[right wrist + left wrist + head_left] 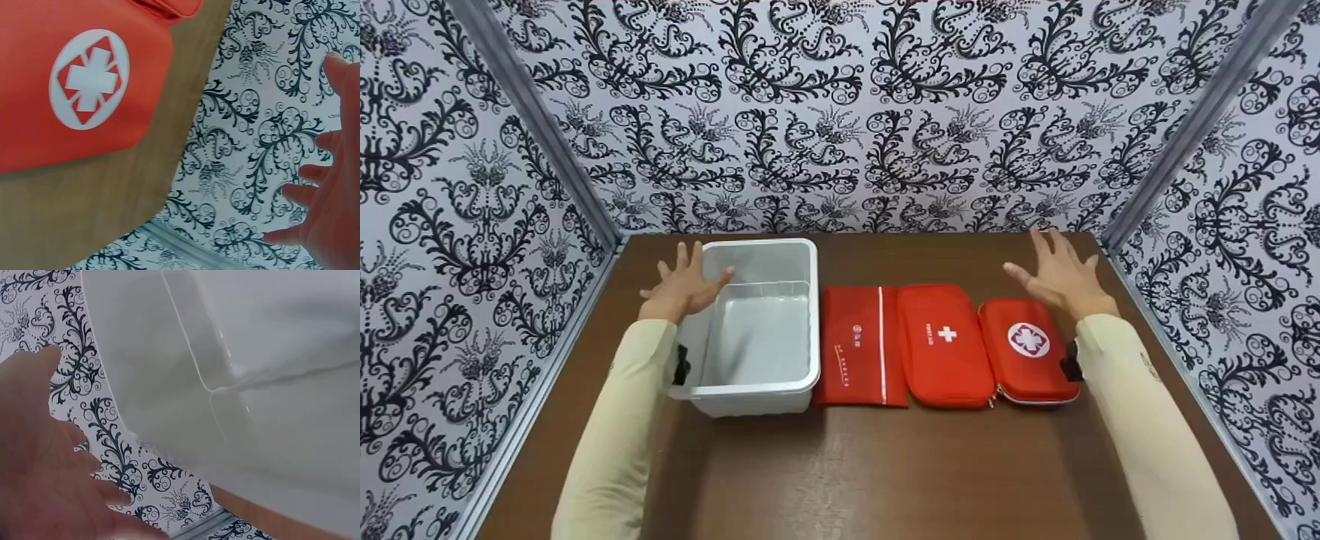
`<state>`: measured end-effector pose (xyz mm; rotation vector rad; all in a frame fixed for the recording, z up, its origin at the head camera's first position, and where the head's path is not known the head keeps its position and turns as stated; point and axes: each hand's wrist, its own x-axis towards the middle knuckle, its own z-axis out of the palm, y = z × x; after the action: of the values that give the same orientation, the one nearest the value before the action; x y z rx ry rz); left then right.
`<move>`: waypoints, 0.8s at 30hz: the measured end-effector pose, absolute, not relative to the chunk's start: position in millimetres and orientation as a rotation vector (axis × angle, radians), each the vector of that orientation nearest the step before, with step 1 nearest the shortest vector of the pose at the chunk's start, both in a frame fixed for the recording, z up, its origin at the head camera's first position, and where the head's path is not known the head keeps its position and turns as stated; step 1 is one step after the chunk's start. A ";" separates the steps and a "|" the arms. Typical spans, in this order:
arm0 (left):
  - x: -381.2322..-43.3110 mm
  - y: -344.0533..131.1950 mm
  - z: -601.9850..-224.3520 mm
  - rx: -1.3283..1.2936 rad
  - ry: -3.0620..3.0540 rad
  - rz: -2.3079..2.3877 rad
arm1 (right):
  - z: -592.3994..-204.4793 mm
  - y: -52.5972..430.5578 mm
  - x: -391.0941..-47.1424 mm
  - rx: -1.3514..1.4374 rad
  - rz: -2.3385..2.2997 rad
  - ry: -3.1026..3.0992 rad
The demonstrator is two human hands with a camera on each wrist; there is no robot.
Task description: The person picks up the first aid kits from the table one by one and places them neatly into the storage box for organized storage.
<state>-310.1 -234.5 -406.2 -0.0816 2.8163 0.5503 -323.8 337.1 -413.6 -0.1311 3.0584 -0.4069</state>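
My left hand [684, 288] hovers with fingers spread over the left rim of a white plastic bin [814, 315]. Nothing is in its grasp, and the bin looks bare inside. On the right, my other hand [1061, 277] is raised with fingers apart, just beyond a small red case [1012, 379] with a white round emblem. Left of that case lies a larger red first-aid pouch [949, 371] with a white cross. A flat red pouch [855, 375] with a white stripe sits between it and the bin. The right wrist view shows the emblem case [140, 73] close by, apart from the fingers.
A brown wooden table [870, 472] carries the row of things. Patterned walls [825, 150] enclose it at the back and both sides, with grey metal posts [540, 120] at the corners.
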 end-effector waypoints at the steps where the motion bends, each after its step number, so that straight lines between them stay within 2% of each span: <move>1: -309.5 -236.7 -407.0 -0.078 2.807 0.552 | -416.5 338.7 -323.0 -0.123 -0.405 3.048; 11: -304.8 -258.3 -414.3 0.000 2.744 0.619 | -442.9 354.8 -312.9 -0.089 -0.404 3.001; 19: -299.5 -272.5 -421.4 -0.071 2.573 0.829 | -472.1 361.5 -303.6 -0.029 -0.467 2.927; 24: -298.7 -276.0 -426.1 0.035 2.541 0.972 | -488.2 367.9 -296.9 0.033 -0.540 2.856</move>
<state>-298.7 -276.0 -426.1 0.0348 2.5413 0.9715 -296.9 367.9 -488.2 0.0333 2.8558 -0.5399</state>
